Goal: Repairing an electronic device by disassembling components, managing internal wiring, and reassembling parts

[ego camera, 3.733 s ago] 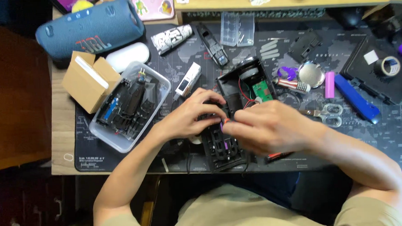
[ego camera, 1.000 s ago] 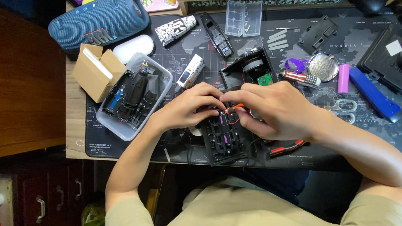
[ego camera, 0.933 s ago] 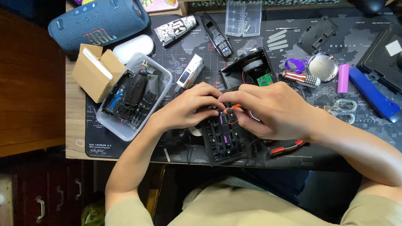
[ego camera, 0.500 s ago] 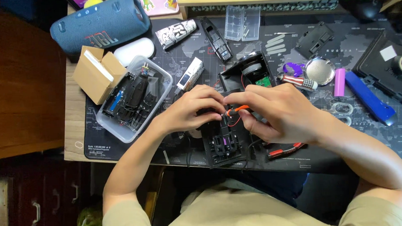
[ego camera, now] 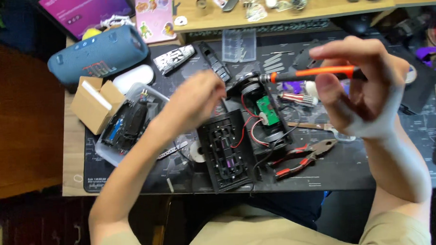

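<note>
My right hand (ego camera: pixel 361 89) is raised above the desk and holds an orange-handled screwdriver (ego camera: pixel 306 74) level, its tip pointing left. My left hand (ego camera: pixel 192 105) is blurred above the mat, fingers loosely curled; I cannot see anything in it. Below the hands lies an opened black device: a flat black panel (ego camera: pixel 226 150) joined by red and black wires to a housing with a green circuit board (ego camera: pixel 267 110).
Red-handled pliers (ego camera: pixel 303 159) lie right of the panel. A clear tray of parts (ego camera: pixel 127 124), a cardboard box (ego camera: pixel 93 103), a blue cylindrical speaker (ego camera: pixel 97 55) and a white oval object (ego camera: pixel 133 78) sit at left. Small parts crowd the far dark mat (ego camera: pixel 357 172).
Both hands have lifted off the black device and moved apart. The right hand has risen to the right with the screwdriver, and the panel now lies uncovered.
</note>
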